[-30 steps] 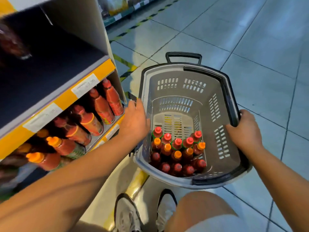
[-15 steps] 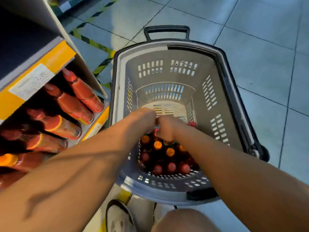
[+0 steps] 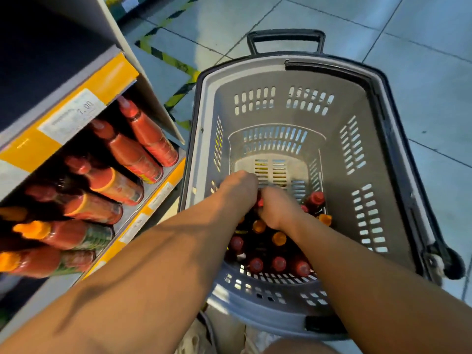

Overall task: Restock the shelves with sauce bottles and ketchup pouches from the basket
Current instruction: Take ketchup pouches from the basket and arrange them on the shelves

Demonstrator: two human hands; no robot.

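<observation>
A grey wheeled basket (image 3: 281, 80) stands on the floor in front of me. Several sauce bottles (image 3: 278, 263) with red and orange caps stand packed at its near end. Both my hands are down inside it, side by side over the far row of bottles. My left hand (image 3: 238, 191) curls down over a bottle top, its fingers hidden. My right hand (image 3: 278, 210) is a fist closed round another bottle neck, and a red cap shows between the two hands. More sauce bottles (image 3: 122, 152) stand in a row on the low shelf at left.
The shelf's yellow edge strip (image 3: 112, 75) carries a price tag, and above it is a dark shelf. The basket's black pull handle (image 3: 286, 37) sticks up at the far end; a wheel (image 3: 452, 264) is at right. Tiled floor with yellow-black tape lies beyond.
One second ago both hands gripped the basket's rims. They let go, reached down onto the bottles, and have stayed there over the last half second.
</observation>
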